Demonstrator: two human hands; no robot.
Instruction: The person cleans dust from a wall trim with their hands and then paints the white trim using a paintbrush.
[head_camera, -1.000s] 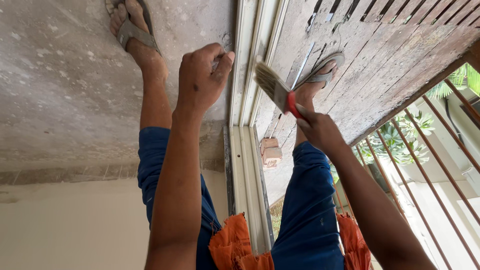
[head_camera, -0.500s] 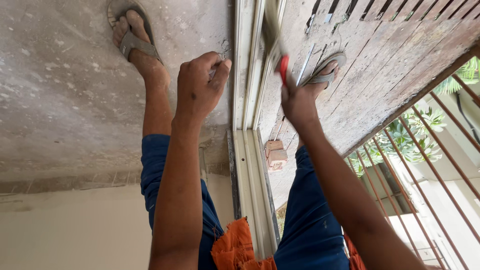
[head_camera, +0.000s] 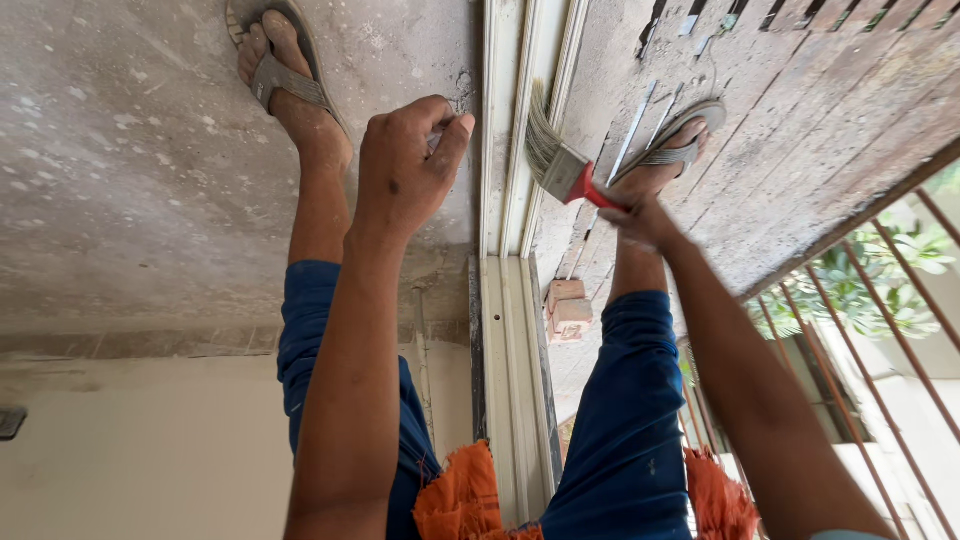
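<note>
Dusty concrete floor underfoot, white frame track (head_camera: 512, 200) running between my feet; right hand (head_camera: 640, 215) grips the red-handled brush (head_camera: 562, 165), bristles now back down at the track; left hand (head_camera: 405, 165) stays fisted, contents hidden

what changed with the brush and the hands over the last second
The right hand swung the brush toward the white frame; its bristles now lie against the frame, and the grip on the red handle is unchanged. The left hand stayed clenched beside the frame, pinching something small that cannot be made out. Both feet kept their places.
</note>
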